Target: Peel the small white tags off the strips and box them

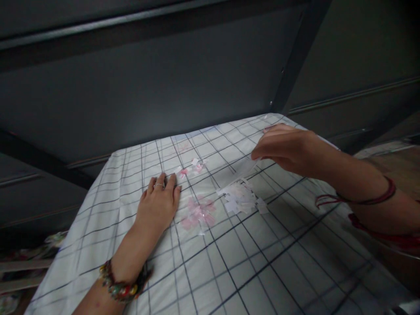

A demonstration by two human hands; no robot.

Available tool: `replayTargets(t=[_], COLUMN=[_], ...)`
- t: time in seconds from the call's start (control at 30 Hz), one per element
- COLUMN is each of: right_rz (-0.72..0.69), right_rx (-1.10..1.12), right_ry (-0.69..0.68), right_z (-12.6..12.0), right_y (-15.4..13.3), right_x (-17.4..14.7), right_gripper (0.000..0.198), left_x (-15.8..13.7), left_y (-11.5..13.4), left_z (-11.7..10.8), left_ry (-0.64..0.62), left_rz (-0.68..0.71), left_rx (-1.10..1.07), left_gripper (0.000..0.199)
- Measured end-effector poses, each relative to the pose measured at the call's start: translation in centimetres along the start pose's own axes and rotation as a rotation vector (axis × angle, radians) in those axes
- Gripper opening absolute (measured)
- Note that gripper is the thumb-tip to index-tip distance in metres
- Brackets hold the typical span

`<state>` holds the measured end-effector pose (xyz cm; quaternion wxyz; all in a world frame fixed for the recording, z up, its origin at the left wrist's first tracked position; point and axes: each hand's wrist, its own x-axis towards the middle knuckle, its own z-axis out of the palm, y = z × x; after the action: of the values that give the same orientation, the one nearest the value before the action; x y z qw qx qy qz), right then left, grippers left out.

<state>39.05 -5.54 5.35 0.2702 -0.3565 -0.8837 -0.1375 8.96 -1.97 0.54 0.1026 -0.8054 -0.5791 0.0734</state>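
Note:
My left hand (158, 202) lies palm down on the checked cloth, its fingers stretched out and holding nothing. Just right of it is a flat cluster of pale pink pieces (198, 213). Past the fingertips are two smaller pink and white bits (197, 166). My right hand (288, 146) is raised over the cloth, fingers closed on one end of a clear plastic bag (241, 170). The bag slants down and left, its lower edge at a heap of small white pieces (241, 202). Whether the bag still contains any pieces, I cannot tell.
A white cloth with dark grid lines (210, 271) covers the table. Dark panels (170, 83) with metal strips rise directly behind its far edge. Slats (22, 275) show low at the left, and a brownish surface (390, 168) is at the right.

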Motion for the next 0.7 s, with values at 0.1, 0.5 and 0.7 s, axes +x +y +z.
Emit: replayTargets(t=[0.1, 0.5, 0.7], right_rz=[0.018, 0.042, -0.020], right_rx=[0.000, -0.348, -0.373], right_ry=[0.025, 0.136, 0.158], right_z=[0.0, 2.4, 3.4], right_y=[-0.1, -1.6, -3.0], right_x=[0.0, 1.6, 2.6], right_gripper=[0.024, 0.030, 0.030], left_x=[0.0, -0.6, -0.7], left_y=[0.0, -0.3, -0.7], left_z=[-0.2, -1.4, -1.3], left_ry=[-0.022, -0.061, -0.055], left_rz=[-0.002, -0.031, -0.034], left_rx=[-0.001, -0.019, -0.031], left_gripper=[0.047, 0.048, 0.047])
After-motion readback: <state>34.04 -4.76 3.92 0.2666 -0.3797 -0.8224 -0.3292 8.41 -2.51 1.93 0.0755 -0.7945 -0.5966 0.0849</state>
